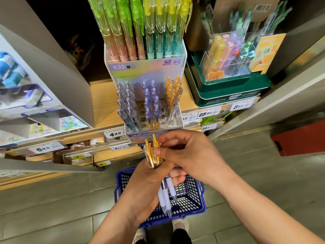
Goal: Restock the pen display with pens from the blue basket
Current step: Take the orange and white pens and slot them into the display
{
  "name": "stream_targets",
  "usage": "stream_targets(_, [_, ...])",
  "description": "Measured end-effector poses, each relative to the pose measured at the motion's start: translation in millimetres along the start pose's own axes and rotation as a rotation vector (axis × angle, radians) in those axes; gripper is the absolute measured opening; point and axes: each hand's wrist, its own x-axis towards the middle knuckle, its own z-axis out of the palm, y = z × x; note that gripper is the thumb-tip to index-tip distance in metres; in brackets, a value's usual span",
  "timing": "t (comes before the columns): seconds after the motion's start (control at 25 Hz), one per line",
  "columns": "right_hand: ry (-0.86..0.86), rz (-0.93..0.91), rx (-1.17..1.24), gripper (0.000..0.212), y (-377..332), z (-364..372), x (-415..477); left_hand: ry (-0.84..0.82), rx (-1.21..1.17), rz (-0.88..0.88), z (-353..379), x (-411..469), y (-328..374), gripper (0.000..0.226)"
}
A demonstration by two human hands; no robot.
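Left hand (146,184) grips a bunch of pens (171,188) over the blue basket (197,206), right hand (190,155) seemingly pinching one by its orange top.

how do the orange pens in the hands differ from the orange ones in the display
The held orange pens are bunched in the left hand, the right hand pinching their tops; the display's orange pens stand in the right column of the rack. Two orange tops show in the hands, more in the rack. Both have orange clickers and clear barrels.
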Motion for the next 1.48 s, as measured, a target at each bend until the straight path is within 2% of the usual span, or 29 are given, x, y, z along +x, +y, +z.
stream_targets(0.08, [0.03, -0.064, 0.01, 0.016, 0, -5, 3, -0.017, -0.049, 0.006, 1, 1, 0, 0.04])
stream_targets(0.24, [0.136, -0.178, 0.146, 0.012, -5, -24, 7, -0.052, -0.077, 0.018, 3, 5, 6, 0.04])
stream_targets(0.4, [0.373, -0.363, 0.297, 0.016, -23, -60, 13, -0.054, -0.013, -0.012, 0, 4, 5, 0.036])
stream_targets(0.52, [0.511, -0.516, 0.192, 0.019, -35, -78, 20, 0.011, -0.01, -0.057, 2, 3, 0, 0.04])
stream_targets(0.68, [0.487, -0.607, 0.083, 0.022, -39, -66, 29, 0.046, -0.118, -0.071, 5, 3, 0, 0.044])
stream_targets(0.8, [0.473, -0.64, -0.012, 0.022, -38, -60, 35, 0.025, -0.155, -0.071, 6, 4, 3, 0.039])
stream_targets(0.96, [0.437, -0.64, -0.109, 0.023, -35, -53, 39, 0.014, -0.178, -0.066, 5, 4, 3, 0.031])
stream_targets(1.08, [0.403, -0.591, -0.146, 0.028, -31, -51, 40, 0.0, -0.184, -0.056, 2, 4, 0, 0.016])
stream_targets(1.24, [0.418, -0.546, -0.14, 0.026, -24, -51, 36, -0.028, -0.119, -0.013, -2, 4, -5, 0.015])
stream_targets(1.4, [0.424, -0.46, -0.162, 0.011, -11, -39, 17, -0.068, -0.07, 0.061, -2, 2, -5, 0.013])
stream_targets(1.48, [0.308, -0.329, -0.262, 0.006, -4, -32, 4, -0.073, -0.075, 0.072, -1, 2, -4, 0.016])
